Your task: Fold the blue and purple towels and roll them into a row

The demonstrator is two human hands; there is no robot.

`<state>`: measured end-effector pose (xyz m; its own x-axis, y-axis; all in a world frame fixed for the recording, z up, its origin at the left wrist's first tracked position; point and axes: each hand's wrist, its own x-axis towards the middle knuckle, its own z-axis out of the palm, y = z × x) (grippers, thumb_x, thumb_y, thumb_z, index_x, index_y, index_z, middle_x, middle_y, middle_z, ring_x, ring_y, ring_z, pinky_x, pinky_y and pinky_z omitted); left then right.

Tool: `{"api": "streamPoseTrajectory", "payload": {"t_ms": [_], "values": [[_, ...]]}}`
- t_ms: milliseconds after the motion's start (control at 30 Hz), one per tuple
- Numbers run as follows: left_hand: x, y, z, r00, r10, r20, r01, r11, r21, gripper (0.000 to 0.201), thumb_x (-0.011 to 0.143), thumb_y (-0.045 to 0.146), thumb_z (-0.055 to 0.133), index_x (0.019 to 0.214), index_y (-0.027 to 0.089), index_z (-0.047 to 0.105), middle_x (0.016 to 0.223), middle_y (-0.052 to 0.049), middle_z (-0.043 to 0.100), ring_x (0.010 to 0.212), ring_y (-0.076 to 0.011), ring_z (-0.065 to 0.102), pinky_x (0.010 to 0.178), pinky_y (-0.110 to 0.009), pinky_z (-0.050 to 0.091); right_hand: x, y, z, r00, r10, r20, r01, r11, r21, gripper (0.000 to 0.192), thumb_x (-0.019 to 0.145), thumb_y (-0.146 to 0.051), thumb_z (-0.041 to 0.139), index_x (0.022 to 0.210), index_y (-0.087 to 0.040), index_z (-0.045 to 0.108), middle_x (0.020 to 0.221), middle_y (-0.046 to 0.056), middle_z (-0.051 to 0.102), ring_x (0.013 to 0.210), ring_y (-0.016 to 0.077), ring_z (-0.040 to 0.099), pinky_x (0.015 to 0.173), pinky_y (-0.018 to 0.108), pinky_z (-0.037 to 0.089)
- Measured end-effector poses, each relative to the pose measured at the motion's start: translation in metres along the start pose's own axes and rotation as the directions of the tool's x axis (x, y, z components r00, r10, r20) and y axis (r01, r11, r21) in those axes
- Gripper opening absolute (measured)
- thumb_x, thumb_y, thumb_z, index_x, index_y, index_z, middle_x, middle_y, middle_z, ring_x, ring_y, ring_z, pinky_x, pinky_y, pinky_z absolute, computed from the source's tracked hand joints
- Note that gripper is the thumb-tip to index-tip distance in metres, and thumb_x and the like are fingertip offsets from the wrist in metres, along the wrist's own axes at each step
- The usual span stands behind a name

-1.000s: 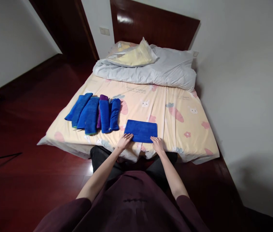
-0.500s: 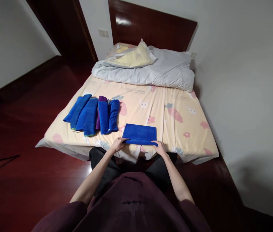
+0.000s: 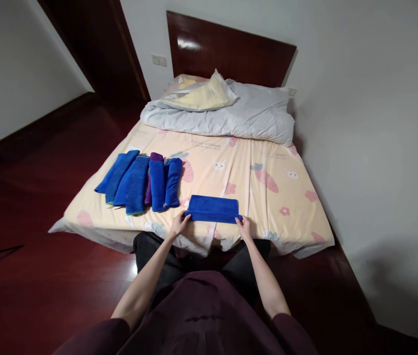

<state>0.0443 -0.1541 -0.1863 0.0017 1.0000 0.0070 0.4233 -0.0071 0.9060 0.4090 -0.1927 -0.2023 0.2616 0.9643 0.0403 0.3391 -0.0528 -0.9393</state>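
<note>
A: Bedroom, dark wood floor, bed [image 3: 268, 197] with a carrot-print sheet, pushed against the wall on its far side. Landmark: the blue towel [image 3: 213, 209] lying folded on the sheet at the near edge of the bed, straight ahead of the person.

B: Hands?

A: Left hand [image 3: 178, 224] is pinched on the towel's near left corner, right hand [image 3: 245, 227] pinched on its near right corner. Near edge looks lifted slightly off the sheet.

B: Handling?

A: Judged soft, light, limp terry; it should sag between the two holds and will not slip. Corners are the sensible places to take it, since the middle would droop.

B: Surroundings?

A: Left of the towel, near but apart, a row of folded towels [image 3: 140, 180], blue with one purple. Beyond it, bare sheet, then a grey duvet [image 3: 246, 116] at the headboard. Right of it, open sheet up to the bed's edge. Just behind the hands the mattress drops off to the person's knees.
</note>
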Motion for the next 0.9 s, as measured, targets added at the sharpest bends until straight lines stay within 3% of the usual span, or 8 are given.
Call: {"api": "streamPoseTrajectory", "payload": {"t_ms": [200,367,700,900], "values": [[0.004,-0.003,0.0,0.998,-0.011,-0.063,0.019,0.991,0.129,0.044,0.089,0.056,0.05,0.103,0.018,0.066,0.089,-0.011,0.074,0.081,-0.0282,0.071,0.08,-0.041,0.056,0.004,0.001,0.001,1.0,0.002,-0.025,-0.003,0.999,-0.04,0.045,0.084,-0.063,0.058,0.081,-0.019,0.063,0.069,0.004,0.065,0.063,0.0198,0.059,0.06,0.03,0.048],[0.005,-0.008,-0.002,0.996,-0.06,-0.073,0.073,0.98,0.184,0.042,0.09,0.054,0.052,0.106,0.017,0.067,0.091,-0.012,0.076,0.087,-0.0296,0.073,0.082,-0.04,0.056,0.005,-0.004,0.002,1.0,0.002,-0.026,-0.005,0.994,-0.112,0.046,0.085,-0.066,0.055,0.071,-0.022,0.06,0.063,0.003,0.062,0.06,0.0196,0.057,0.058,0.03,0.049],[0.006,-0.007,-0.001,0.991,-0.099,-0.094,0.117,0.971,0.208,0.035,0.088,0.046,0.058,0.1,0.016,0.071,0.094,-0.014,0.078,0.087,-0.0293,0.074,0.082,-0.039,0.058,0.007,-0.021,-0.001,0.999,-0.009,-0.032,0.002,0.976,-0.22,0.046,0.084,-0.064,0.055,0.069,-0.022,0.065,0.055,0.001,0.063,0.057,0.0206,0.061,0.056,0.029,0.05],[0.004,-0.008,-0.003,0.992,-0.088,-0.088,0.108,0.96,0.258,0.034,0.088,0.045,0.058,0.099,0.016,0.071,0.089,-0.012,0.077,0.087,-0.0296,0.074,0.082,-0.039,0.057,0.006,-0.021,-0.003,0.999,0.022,-0.027,-0.028,0.968,-0.251,0.039,0.086,-0.055,0.058,0.082,-0.019,0.072,0.067,0.006,0.071,0.067,0.0247,0.068,0.064,0.033,0.054]]}}
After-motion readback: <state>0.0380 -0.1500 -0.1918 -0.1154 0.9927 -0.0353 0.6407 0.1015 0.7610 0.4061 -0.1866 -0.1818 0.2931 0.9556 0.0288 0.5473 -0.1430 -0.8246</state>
